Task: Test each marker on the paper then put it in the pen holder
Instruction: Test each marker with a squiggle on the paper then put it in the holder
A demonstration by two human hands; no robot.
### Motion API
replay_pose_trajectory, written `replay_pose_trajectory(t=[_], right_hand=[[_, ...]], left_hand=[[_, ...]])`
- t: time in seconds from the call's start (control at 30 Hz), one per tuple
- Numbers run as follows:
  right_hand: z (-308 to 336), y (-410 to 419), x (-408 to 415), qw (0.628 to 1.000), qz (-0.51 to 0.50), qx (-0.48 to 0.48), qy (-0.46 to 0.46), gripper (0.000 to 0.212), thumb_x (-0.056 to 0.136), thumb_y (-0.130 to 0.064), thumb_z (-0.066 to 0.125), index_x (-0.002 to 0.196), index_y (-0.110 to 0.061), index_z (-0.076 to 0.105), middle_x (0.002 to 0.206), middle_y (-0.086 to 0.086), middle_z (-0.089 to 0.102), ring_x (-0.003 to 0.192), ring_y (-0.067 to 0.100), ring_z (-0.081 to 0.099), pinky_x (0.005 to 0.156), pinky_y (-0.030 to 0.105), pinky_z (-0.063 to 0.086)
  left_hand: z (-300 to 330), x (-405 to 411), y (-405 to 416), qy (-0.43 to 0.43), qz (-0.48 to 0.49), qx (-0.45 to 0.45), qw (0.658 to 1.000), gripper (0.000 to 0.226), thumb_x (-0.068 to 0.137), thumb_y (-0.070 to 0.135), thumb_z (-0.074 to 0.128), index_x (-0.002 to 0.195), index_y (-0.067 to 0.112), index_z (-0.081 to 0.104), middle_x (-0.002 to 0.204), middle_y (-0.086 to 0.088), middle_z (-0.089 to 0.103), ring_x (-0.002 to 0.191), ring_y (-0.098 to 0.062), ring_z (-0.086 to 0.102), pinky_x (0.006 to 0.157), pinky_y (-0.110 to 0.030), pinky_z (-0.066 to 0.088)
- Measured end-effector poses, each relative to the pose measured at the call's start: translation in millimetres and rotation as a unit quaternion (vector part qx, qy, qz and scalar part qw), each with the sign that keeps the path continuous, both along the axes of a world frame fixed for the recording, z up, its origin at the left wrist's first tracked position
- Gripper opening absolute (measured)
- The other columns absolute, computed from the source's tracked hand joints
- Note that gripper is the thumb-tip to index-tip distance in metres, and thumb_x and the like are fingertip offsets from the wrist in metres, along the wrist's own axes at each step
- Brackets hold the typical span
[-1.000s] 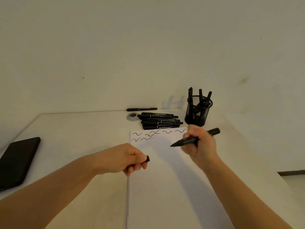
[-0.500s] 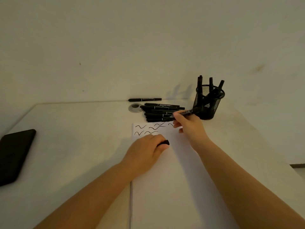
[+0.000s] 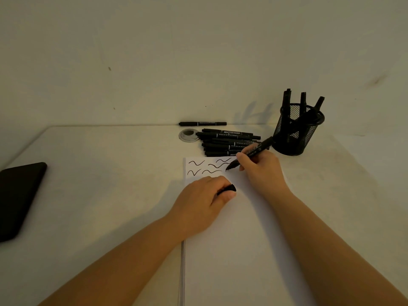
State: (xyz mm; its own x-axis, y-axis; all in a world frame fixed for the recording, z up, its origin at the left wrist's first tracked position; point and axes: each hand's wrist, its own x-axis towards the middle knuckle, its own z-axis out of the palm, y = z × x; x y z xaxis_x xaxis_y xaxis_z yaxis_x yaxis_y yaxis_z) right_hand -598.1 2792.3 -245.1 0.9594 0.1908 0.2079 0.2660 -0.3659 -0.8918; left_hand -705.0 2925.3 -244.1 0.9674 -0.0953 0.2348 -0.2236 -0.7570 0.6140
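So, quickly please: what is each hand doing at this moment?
Left hand: closed, holding the marker cap.
Right hand: closed, holding the uncapped marker, tip at the paper.

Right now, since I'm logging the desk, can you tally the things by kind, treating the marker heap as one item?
Marker heap: 1
Marker tops above pen holder: 3
Lone marker: 1
Marker in right hand: 1
Cap in left hand: 1
Pen holder: 1
Paper: 1
Phone: 1
Metal disc: 1
Total: 11

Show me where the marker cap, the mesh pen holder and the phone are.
marker cap (image 3: pixel 229 188), head view, on its exposed black end in the left hand (image 3: pixel 205 202).
mesh pen holder (image 3: pixel 294 138), head view, on its front wall.
phone (image 3: pixel 19 195), head view, on its dark face.
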Motion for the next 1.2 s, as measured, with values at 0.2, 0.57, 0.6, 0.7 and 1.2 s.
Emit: replay_pose_trajectory(t=[0.2,0.57,0.6,0.7,1.2], right_hand=[[0,-9,2,0.998,-0.061,0.004,-0.005,0.017,0.081,-0.023,0.055,0.065,-0.026,0.052,0.056,-0.007,0.054,0.051,0.002,0.049,0.052,0.024,0.04],[17,-17,-12,0.969,-0.042,0.236,0.065,0.025,0.088,-0.008,0.052,0.066,-0.019,0.048,0.041,-0.011,0.043,0.04,0.005,0.038,0.043,0.017,0.033],[19,-16,-15,0.963,-0.014,0.255,0.081,0.025,0.088,-0.006,0.051,0.066,-0.017,0.047,0.039,-0.01,0.041,0.037,0.004,0.037,0.04,0.016,0.031],[21,-9,-23,0.954,0.052,0.274,0.112,0.024,0.089,-0.003,0.048,0.067,-0.012,0.047,0.04,-0.009,0.04,0.033,0.006,0.035,0.035,0.015,0.028],[18,-4,-32,0.965,0.152,0.189,0.098,0.03,0.087,-0.013,0.057,0.06,-0.024,0.056,0.045,-0.006,0.05,0.042,0.008,0.044,0.044,0.015,0.037]], left_hand=[[0,-1,1,0.0,-0.008,-0.003,1.0,0.025,0.093,0.036,0.044,0.104,0.019,0.059,0.093,0.002,0.065,0.086,-0.014,0.055,0.078,-0.037,0.045],[-2,2,3,0.006,0.039,-0.138,0.99,0.017,0.087,0.03,0.057,0.077,0.042,0.052,0.063,0.02,0.061,0.062,0.006,0.058,0.06,-0.005,0.039],[-2,2,3,0.008,0.039,-0.134,0.99,0.016,0.087,0.031,0.057,0.077,0.043,0.051,0.063,0.021,0.061,0.063,0.005,0.058,0.06,-0.005,0.039],[-3,3,4,0.009,0.036,-0.132,0.991,0.014,0.086,0.034,0.057,0.077,0.043,0.052,0.063,0.021,0.061,0.064,0.003,0.059,0.06,-0.006,0.04],[1,1,4,0.003,0.035,-0.135,0.99,0.016,0.087,0.032,0.057,0.077,0.043,0.051,0.06,0.026,0.059,0.061,0.003,0.055,0.057,-0.005,0.037]])
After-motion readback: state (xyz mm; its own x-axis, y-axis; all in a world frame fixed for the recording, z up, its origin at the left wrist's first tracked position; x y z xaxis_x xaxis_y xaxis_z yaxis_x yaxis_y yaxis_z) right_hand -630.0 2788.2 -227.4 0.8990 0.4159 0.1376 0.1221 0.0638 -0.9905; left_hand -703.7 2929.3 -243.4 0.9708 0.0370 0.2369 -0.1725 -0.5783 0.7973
